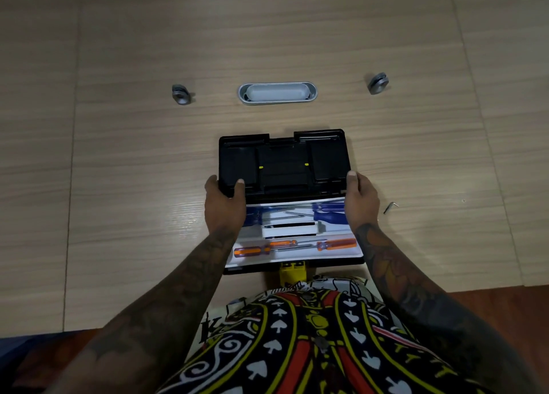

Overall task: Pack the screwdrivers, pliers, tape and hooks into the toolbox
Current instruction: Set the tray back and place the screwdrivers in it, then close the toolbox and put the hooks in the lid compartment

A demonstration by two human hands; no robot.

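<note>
A black toolbox (292, 267) with a yellow latch (292, 270) sits on the wooden table just in front of me. Its black lid (283, 163) stands partly raised. My left hand (224, 203) grips the lid's left edge and my right hand (361, 197) grips its right edge. Inside, a white tray (297, 255) holds orange-handled screwdrivers (335, 244) along the front and blue-handled screwdrivers (329, 214) at the back. A small dark hook or hex key (389, 207) lies on the table to the right of the box.
A silver oval cable tray (277, 93) is set into the table beyond the box. Grey round fittings sit at the far left (180, 94) and far right (378, 83). The table's front edge runs beside my body.
</note>
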